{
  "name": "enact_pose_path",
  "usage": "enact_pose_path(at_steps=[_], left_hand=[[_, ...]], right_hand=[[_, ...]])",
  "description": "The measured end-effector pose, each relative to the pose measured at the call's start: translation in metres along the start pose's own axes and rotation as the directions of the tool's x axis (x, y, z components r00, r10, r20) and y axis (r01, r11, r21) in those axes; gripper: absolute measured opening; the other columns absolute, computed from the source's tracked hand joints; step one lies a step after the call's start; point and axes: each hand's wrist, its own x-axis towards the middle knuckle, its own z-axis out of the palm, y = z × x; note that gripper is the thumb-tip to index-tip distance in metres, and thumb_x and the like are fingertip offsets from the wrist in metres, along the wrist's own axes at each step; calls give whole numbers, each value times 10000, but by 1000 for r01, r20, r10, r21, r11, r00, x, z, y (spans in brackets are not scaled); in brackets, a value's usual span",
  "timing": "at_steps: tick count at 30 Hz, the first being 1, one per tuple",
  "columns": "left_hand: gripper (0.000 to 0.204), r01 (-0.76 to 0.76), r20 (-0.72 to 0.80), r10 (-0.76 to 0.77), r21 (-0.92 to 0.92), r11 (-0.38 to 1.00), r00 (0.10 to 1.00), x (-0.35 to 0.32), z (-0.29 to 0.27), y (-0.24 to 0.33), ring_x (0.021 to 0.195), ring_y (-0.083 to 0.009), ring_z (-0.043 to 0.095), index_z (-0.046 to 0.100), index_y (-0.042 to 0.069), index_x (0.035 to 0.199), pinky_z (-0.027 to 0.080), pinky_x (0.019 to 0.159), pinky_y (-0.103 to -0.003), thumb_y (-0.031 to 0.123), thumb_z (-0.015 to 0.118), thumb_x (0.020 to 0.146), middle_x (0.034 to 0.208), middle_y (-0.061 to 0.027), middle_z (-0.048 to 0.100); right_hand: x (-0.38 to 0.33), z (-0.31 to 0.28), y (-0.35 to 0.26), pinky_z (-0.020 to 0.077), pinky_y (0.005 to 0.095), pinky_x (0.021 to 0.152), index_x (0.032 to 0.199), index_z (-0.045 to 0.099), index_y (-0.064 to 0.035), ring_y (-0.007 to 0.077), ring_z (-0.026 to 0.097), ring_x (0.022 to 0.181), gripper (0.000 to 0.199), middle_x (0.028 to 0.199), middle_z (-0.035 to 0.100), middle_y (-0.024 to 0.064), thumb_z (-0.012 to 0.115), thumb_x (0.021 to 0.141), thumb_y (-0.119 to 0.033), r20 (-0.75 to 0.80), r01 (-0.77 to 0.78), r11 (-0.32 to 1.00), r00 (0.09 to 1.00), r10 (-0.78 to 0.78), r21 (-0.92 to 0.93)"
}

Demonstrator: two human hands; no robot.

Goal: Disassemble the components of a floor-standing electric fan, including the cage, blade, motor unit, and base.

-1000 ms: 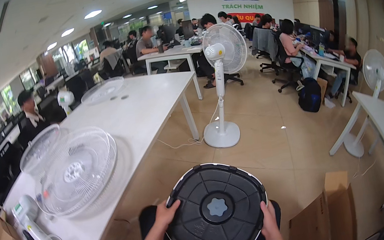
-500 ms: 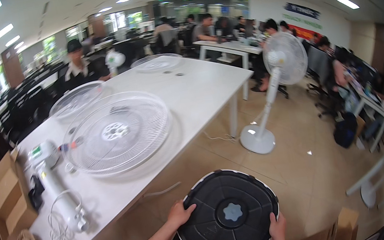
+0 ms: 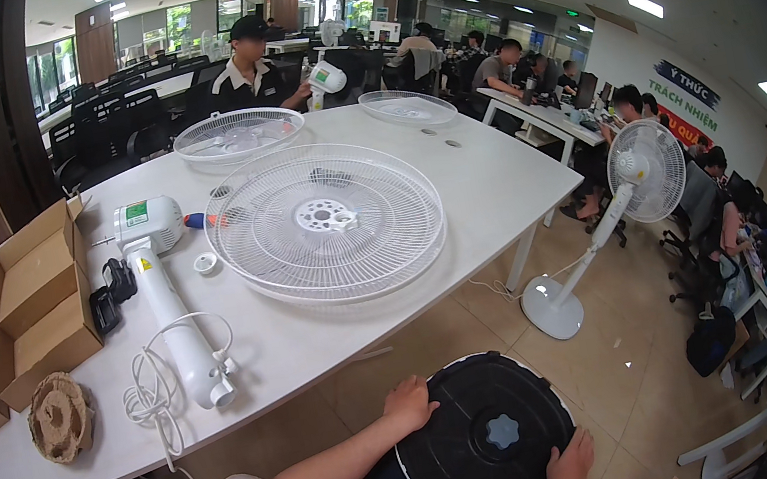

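Note:
A round fan base (image 3: 468, 438) rests at my lap, its black underside turned up, with a white rim and a grey star-shaped knob (image 3: 502, 432) at its centre. My left hand (image 3: 411, 404) grips its upper left edge; the fingers press on the rim. On the opposite side my right hand (image 3: 571, 460) is closed around the right edge. On the table nearby lies a white fan motor head and pole (image 3: 173, 305) with a coiled white cord (image 3: 152, 385). Beyond it is a large white fan grille (image 3: 333, 268).
Open cardboard boxes (image 3: 40, 307) and a moulded pulp piece (image 3: 61, 417) occupy the left of the white table (image 3: 498, 195). A person (image 3: 250, 79) sits across it, holding another fan head (image 3: 326, 78). An assembled standing fan (image 3: 588, 246) stands on the floor to the right.
My view has swung left, so the table and grilles appear farther right. Both hands keep hold of the fan base, which sits lower and farther right in the picture.

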Motion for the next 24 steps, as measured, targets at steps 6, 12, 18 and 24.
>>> enact_pose_path(at_steps=[6, 12, 18, 24], left_hand=[[434, 35, 29, -31, -144, 989, 999, -1, 14, -14, 1298, -378, 585, 559, 32, 1330, 510, 1048, -502, 325, 628, 1017, 1355, -186, 618], [460, 55, -14, -58, -135, 989, 998, -14, 5, -6, 1301, -389, 577, 546, 50, 1378, 505, 1056, -510, 288, 656, 1001, 1362, -195, 602], [597, -373, -268, 373, 54, 926, 888, 9, -17, 57, 1394, -398, 496, 507, 76, 1476, 423, 1144, -501, 276, 719, 956, 1474, -201, 536], [446, -710, -36, 724, -233, 664, 689, 66, 44, 103, 1398, -381, 503, 601, 71, 1387, 399, 1159, -486, 286, 664, 1002, 1485, -184, 551]], right_hand=[[20, -30, -90, 322, 490, 1225, 1400, 610, -17, 432, 432, 1448, 650, 1529, 498, 268, 771, 895, -392, 103, 407, 901, 900, -423, 146], [6, 26, -103, 434, 496, 1085, 1249, 709, -44, 360, 582, 1267, 559, 1312, 647, 168, 823, 833, -399, -148, 582, 745, 810, -568, 325], [4, 8, -110, 439, 486, 1054, 1212, 723, -48, 355, 584, 1224, 674, 1300, 627, 160, 880, 734, -497, -148, 590, 747, 805, -575, 306], [-6, 7, -125, 480, 465, 891, 1139, 687, -40, 319, 603, 1021, 708, 1086, 605, 119, 913, 663, -514, -104, 502, 852, 865, -491, 149]])
